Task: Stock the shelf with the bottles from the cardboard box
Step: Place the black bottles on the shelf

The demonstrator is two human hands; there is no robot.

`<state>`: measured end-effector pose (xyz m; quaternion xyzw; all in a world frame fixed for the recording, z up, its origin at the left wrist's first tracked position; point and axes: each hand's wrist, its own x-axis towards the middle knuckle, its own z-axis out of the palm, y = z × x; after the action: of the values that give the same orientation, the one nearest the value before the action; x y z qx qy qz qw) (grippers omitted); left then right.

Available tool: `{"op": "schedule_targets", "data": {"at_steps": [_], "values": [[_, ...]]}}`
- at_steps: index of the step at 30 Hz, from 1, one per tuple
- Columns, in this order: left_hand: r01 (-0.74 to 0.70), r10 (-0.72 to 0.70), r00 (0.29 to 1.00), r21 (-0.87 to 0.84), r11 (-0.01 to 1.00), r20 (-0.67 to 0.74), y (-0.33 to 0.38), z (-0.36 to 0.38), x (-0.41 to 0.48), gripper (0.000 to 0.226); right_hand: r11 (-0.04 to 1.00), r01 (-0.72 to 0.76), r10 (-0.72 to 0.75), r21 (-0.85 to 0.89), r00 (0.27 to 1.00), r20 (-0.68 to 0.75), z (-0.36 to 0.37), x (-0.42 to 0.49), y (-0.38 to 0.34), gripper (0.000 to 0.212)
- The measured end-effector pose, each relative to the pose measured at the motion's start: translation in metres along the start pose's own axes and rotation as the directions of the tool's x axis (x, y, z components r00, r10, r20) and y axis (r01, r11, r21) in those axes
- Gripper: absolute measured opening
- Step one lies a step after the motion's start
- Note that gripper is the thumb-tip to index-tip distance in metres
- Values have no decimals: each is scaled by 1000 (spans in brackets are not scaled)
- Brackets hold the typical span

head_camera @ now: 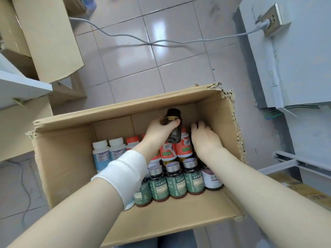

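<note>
An open cardboard box [68,158] sits on the tiled floor below me, holding several bottles. My left hand [157,131] grips a dark bottle with a black cap [174,126], lifted above the others near the box's far wall. My right hand [206,138] reaches down into the far right corner of the box, fingers curled over a dark bottle that is mostly hidden. Green-labelled bottles with silver caps [174,179] stand at the near side, red-and-white ones [184,147] in the middle, white-capped ones [109,149] on the left. A white shelf edge [23,83] shows at left.
Another cardboard box [48,36] stands at upper left beside the shelf. A grey cable [125,34] runs across the floor to a wall socket [274,18] on a grey panel at right. Metal rails [295,161] lie at right.
</note>
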<state>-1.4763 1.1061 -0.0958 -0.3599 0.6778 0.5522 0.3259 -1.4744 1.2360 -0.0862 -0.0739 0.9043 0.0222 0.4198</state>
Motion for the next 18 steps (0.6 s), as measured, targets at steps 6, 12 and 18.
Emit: {"op": "schedule_targets", "data": {"at_steps": [6,12,18], "values": [[111,-108,993,-118,987,37,-37,-39,-16,48,988,14,-2,-152,997,74,-7,11,-4,55],[57,-40,996,-212,976,84,-41,-52,-34,52,995,2,3,-105,999,42,-23,-1,-5,65],[-4,42,994,-344,939,102,-36,-62,-56,40,995,65,-59,70,994,-87,-44,-42,3,77]]}}
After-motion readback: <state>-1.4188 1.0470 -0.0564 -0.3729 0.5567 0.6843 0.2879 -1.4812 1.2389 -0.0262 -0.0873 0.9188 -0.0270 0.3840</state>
